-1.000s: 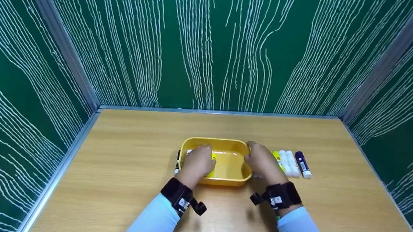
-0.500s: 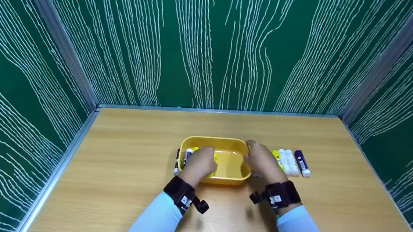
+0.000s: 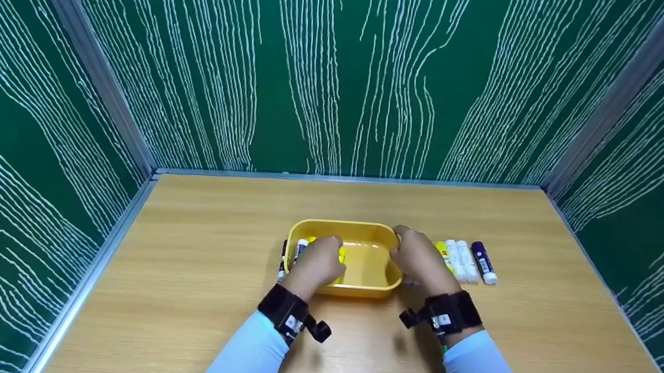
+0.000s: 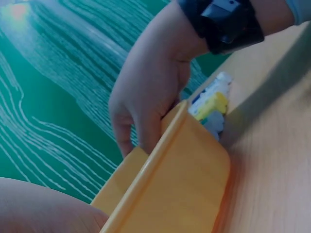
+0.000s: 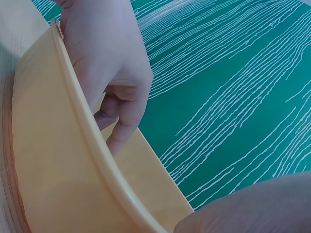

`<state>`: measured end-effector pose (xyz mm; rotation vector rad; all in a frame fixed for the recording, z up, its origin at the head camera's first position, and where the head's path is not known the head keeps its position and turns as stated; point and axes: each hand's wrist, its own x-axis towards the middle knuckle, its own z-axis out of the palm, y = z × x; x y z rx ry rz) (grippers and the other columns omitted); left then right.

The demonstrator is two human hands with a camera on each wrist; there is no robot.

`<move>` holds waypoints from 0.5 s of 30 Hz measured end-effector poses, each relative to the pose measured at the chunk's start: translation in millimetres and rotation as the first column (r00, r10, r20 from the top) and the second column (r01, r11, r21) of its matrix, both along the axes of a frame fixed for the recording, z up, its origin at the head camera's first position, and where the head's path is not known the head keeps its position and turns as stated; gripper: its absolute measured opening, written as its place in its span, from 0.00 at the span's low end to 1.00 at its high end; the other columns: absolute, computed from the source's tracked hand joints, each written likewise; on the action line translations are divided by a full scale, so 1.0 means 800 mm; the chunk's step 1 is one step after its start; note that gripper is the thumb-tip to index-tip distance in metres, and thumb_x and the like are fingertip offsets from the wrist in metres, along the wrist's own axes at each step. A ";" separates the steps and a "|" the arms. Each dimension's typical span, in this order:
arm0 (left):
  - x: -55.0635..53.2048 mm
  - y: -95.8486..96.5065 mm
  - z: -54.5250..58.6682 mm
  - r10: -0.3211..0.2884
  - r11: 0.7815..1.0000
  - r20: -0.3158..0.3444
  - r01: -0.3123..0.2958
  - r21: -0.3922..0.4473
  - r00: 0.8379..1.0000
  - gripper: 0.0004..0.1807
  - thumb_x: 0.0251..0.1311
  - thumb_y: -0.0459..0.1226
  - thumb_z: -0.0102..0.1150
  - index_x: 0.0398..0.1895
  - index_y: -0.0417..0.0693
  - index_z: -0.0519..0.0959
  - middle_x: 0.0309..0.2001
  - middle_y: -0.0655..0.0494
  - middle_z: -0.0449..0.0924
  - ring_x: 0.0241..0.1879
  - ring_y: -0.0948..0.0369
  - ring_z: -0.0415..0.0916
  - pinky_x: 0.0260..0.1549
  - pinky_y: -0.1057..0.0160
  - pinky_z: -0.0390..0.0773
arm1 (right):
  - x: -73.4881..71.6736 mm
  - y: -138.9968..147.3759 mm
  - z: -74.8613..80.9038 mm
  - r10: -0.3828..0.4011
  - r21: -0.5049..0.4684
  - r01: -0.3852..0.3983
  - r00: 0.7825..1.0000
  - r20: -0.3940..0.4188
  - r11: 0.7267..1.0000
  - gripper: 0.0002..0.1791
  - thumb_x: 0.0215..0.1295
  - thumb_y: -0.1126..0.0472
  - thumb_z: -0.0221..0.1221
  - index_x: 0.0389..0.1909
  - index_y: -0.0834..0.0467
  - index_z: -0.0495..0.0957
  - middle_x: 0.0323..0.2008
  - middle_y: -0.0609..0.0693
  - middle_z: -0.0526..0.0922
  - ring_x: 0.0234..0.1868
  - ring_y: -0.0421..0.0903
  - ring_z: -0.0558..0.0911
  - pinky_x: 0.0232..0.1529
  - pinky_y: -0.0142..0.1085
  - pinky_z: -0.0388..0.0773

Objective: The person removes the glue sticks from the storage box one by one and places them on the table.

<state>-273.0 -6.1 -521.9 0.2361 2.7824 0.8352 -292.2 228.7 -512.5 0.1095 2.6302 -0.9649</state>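
A yellow plastic bin stands on the table in the head view. My left hand reaches down into its left half with curled fingers; the same left hand shows in the right wrist view, its fingertips hidden behind the bin wall. Beside it inside the bin lie a purple-and-white glue stick and a yellow glue stick, partly covered. Whether the fingers hold one cannot be seen. My right hand grips the bin's right rim, also seen in the left wrist view, where the right hand bends over the wall.
Right of the bin lie several glue sticks in a row: a yellow one, white ones and a dark purple one. A black-and-white stick lies against the bin's left side. Green walls enclose the table.
My left hand has shifted slightly within the bin, uncovering the purple-and-white glue stick and some yellow behind it. My right hand stays on the rim.
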 end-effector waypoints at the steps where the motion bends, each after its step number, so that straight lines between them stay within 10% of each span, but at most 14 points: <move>1: -0.001 -0.002 0.000 0.003 1.000 -0.003 -0.003 0.010 1.000 0.33 0.70 0.32 0.71 0.79 0.42 0.78 0.74 0.44 0.84 0.57 0.52 0.84 0.62 0.52 0.86 | 0.000 0.000 -0.001 0.012 0.018 -0.011 1.000 -0.026 1.000 0.37 0.83 0.65 0.56 0.90 0.59 0.61 0.70 0.72 0.81 0.32 0.55 0.90 0.31 0.46 0.91; 8: -0.002 -0.010 0.004 0.006 0.999 -0.064 -0.003 0.048 0.998 0.30 0.72 0.35 0.70 0.76 0.42 0.80 0.66 0.44 0.88 0.53 0.52 0.84 0.56 0.50 0.87 | 0.001 0.000 -0.007 0.081 0.111 -0.061 0.980 -0.182 0.992 0.33 0.79 0.66 0.57 0.83 0.66 0.70 0.73 0.71 0.82 0.61 0.57 0.86 0.69 0.56 0.85; 15: 0.005 -0.016 0.018 0.093 0.990 -0.061 -0.086 0.113 0.994 0.32 0.76 0.39 0.68 0.82 0.50 0.77 0.69 0.48 0.84 0.52 0.55 0.83 0.52 0.55 0.87 | 0.001 -0.001 -0.001 0.030 0.041 -0.027 0.997 -0.076 0.999 0.33 0.82 0.67 0.56 0.85 0.62 0.67 0.73 0.71 0.81 0.48 0.55 0.90 0.34 0.39 0.89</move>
